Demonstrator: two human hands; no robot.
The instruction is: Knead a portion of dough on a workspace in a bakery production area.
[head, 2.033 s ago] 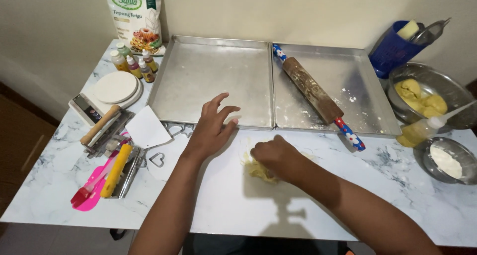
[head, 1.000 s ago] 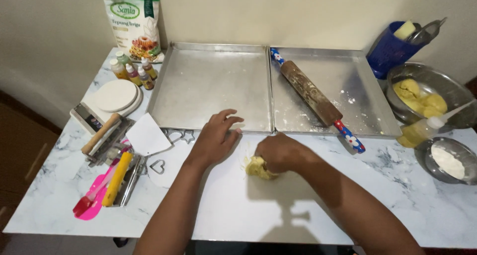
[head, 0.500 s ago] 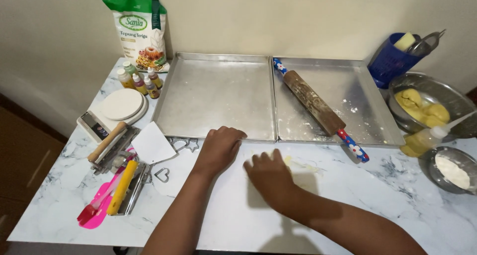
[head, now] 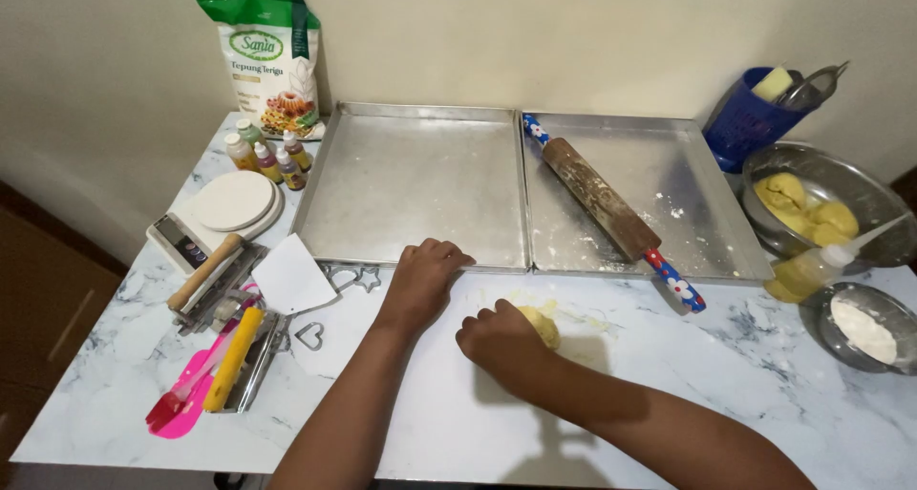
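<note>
My right hand (head: 499, 342) is curled over a lump of yellow dough (head: 541, 324) and presses it on the marble table (head: 669, 375). My left hand (head: 422, 276) rests on the table with its fingers bent, just in front of the left baking tray (head: 415, 180), and holds nothing. A smear of dough crumbs lies on the table beyond the lump. A wooden rolling pin (head: 611, 210) with blue flowered handles lies slantwise in the right baking tray (head: 688, 165).
A steel bowl with more yellow dough (head: 807, 208), a squeeze bottle (head: 812, 268) and a small bowl of flour (head: 864, 326) stand at right. At left are a flour bag (head: 267, 60), small colouring bottles (head: 267, 156), a kitchen scale (head: 215, 213), a white scraper (head: 291, 275), metal cookie cutters (head: 344, 278), pink and yellow tools (head: 205, 380).
My right hand has shifted to the right across the table with the dough under it. My left hand stays by the tray edge, fingers now curled. The camera view has tilted slightly.
</note>
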